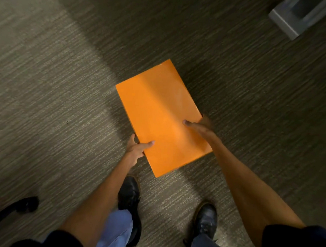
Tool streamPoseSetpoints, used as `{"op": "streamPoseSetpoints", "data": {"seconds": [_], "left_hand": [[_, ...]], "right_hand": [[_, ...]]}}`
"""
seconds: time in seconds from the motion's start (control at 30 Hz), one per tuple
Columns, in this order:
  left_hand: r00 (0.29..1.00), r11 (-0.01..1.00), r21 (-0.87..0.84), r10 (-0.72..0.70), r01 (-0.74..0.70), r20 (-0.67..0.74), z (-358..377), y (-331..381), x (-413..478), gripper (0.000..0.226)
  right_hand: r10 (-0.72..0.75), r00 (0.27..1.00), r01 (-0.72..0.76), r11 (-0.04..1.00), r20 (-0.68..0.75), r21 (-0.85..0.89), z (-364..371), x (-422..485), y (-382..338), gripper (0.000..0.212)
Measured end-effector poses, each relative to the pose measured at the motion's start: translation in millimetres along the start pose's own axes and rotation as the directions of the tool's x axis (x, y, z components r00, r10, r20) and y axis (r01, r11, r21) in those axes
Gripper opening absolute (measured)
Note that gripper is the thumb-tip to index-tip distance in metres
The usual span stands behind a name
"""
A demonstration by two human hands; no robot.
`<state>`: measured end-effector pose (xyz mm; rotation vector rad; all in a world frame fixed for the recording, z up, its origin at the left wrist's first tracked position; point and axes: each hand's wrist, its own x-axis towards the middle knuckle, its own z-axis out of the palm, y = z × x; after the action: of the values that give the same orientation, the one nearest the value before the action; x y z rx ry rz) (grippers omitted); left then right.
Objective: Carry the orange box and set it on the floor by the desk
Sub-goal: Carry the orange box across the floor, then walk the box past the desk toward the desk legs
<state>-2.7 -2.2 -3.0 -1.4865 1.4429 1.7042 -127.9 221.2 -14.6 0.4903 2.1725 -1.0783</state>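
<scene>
A flat orange box [161,115] is held in front of me over the grey carpet, its long side running away from me and to the left. My left hand [136,148] grips its near left edge, thumb on top. On the right edge sits my right hand [201,127], thumb across the lid and fingers hidden under the box. Whether the box touches the carpet cannot be told. No desk shows in the head view.
Striped grey carpet [63,96] fills the view. A grey metal unit [295,15] stands at the top right corner. A black chair-base leg with a caster [25,204] lies at the bottom left. My two black shoes [131,198] stand below the box.
</scene>
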Motion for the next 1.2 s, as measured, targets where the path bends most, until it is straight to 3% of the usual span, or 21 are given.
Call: {"op": "streamPoseSetpoints", "data": {"seconds": [0.2, 0.43, 0.63, 0.87, 1.03, 1.2], "left_hand": [[0.993, 0.986, 0.130, 0.101, -0.109, 0.067, 12, 41, -50, 0.110], [0.970, 0.936, 0.282, 0.162, -0.210, 0.184, 58, 78, -134, 0.112], [0.944, 0.870, 0.404, 0.180, -0.283, 0.275, 112, 88, -198, 0.111], [0.913, 0.779, 0.516, 0.175, -0.357, 0.368, 176, 81, -270, 0.102], [0.874, 0.656, 0.606, 0.186, -0.450, 0.448, 244, 53, -320, 0.101], [0.855, 0.606, 0.635, 0.156, -0.479, 0.495, 316, 12, -375, 0.107]], "right_hand": [[0.015, 0.995, 0.000, 0.988, -0.094, 0.152, -48, -51, -5, 0.068], [0.111, 0.968, -0.052, 0.966, -0.227, 0.252, -128, -129, -1, 0.056], [0.283, 0.911, -0.207, 0.943, -0.300, 0.263, -193, -185, 25, 0.075], [0.442, 0.826, -0.296, 0.869, -0.351, 0.397, -257, -246, 73, 0.083], [0.502, 0.772, -0.279, 0.819, -0.390, 0.502, -314, -297, 121, 0.085], [0.543, 0.727, -0.272, 0.789, -0.419, 0.551, -373, -347, 183, 0.090]]}}
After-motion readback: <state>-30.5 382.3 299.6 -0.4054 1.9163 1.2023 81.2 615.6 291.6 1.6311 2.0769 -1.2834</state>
